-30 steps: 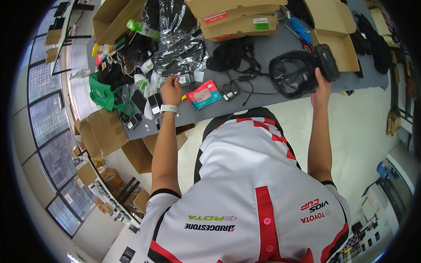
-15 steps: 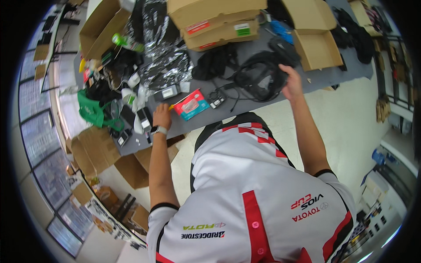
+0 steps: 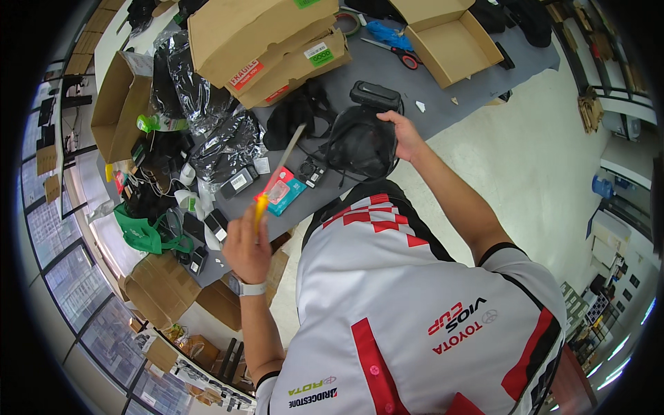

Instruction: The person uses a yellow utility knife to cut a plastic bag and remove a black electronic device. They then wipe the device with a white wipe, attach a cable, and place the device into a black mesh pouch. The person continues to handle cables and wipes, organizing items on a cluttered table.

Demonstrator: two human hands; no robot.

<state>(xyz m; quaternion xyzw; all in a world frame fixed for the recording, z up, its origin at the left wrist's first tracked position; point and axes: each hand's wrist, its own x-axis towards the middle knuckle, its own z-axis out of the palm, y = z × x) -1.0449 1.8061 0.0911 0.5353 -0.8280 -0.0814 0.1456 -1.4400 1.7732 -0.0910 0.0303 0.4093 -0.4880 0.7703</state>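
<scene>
My left hand [image 3: 246,247] is closed around the yellow handle of a screwdriver [image 3: 261,205]. Its long metal shaft slants up and away, above a red-and-blue packet [image 3: 286,191] on the grey table. My right hand [image 3: 408,137] grips the right rim of a black headgear [image 3: 360,146] with a dark mesh inside, resting at the table's near edge. A black oblong case [image 3: 375,95] sits at its far side; whether they are joined I cannot tell. Between the packet and the headgear lies a small black device [image 3: 310,173] with a cable nearby.
Stacked cardboard boxes [image 3: 266,41] stand at the back, with an open box [image 3: 453,48] farther right. Scissors [image 3: 408,59] lie beside that box. Shiny black plastic wrap [image 3: 207,117], a green bag [image 3: 142,232] and small black boxes crowd the left side.
My left hand has taken up the screwdriver and lifted it toward me. The headgear, in my right hand, has turned and come closer to the near edge. The whole view has shifted.
</scene>
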